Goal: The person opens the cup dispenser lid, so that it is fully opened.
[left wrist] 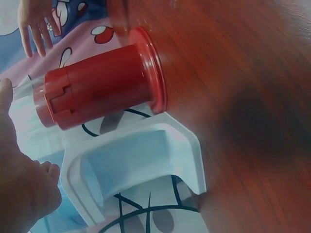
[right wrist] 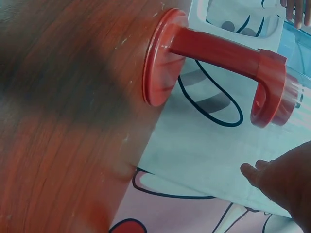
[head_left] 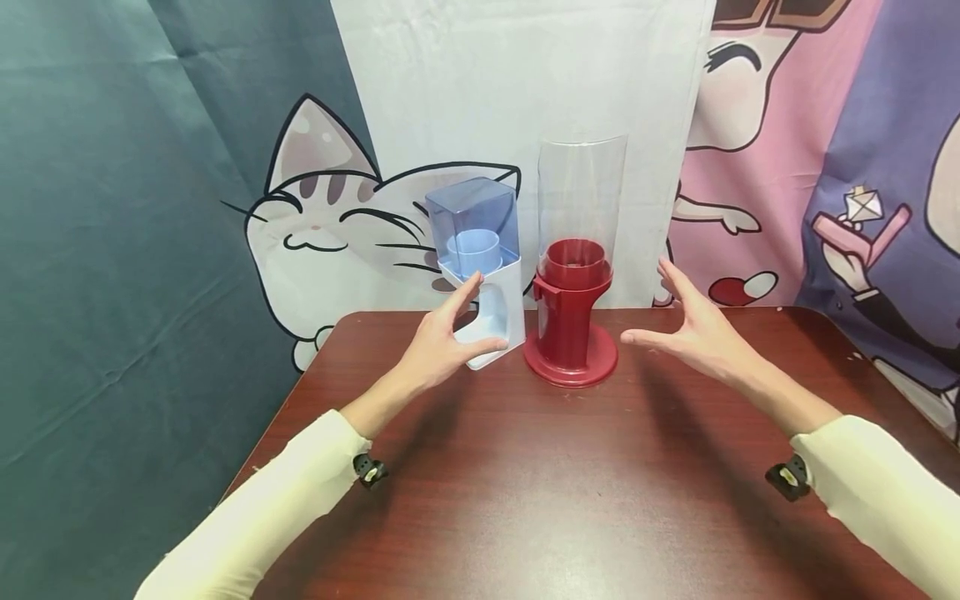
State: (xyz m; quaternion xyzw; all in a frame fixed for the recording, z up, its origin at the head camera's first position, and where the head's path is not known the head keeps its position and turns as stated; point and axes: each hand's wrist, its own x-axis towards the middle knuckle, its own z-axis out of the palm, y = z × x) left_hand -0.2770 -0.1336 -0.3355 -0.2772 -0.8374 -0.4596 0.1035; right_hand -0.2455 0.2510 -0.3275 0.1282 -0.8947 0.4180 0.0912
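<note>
Two stands with see-through tops rise side by side at the back of the table. The left one is a white stand [head_left: 512, 308] with a translucent blue square top [head_left: 468, 204] and a light-blue ring inside. Beside it is a red stand [head_left: 564, 329] on a round foot, topped by a tall clear tube [head_left: 581, 187]. My left hand [head_left: 442, 337] is at the white stand's left front, thumb and fingers spread; contact cannot be told. My right hand [head_left: 697, 329], fingers also apart, hovers right of the red stand without touching it. Neither hand holds anything.
The stands are near the back edge of a dark red-brown wooden table [head_left: 525, 492]. Behind it hangs a cloth backdrop [head_left: 442, 92] with a cartoon cat and pink and purple figures. Small black devices are on both wrists.
</note>
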